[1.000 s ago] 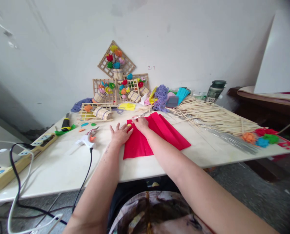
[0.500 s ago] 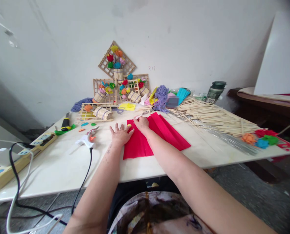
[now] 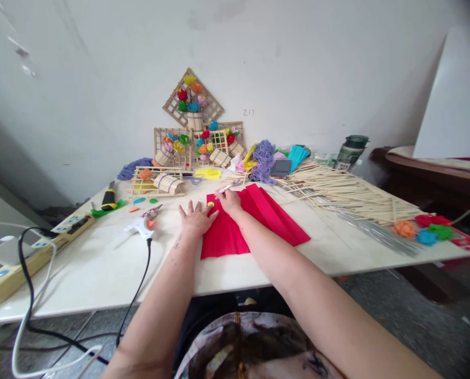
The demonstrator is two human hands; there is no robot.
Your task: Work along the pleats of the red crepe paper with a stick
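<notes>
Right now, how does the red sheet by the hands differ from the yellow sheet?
The red sheet looks much larger than the yellow sheet. The left hand lies across the red sheet's left edge and the right hand is over it; neither hand touches the yellow sheet. The red sheet lies nearer the person, the yellow sheet farther back. Both lie on the pale table.
</notes>
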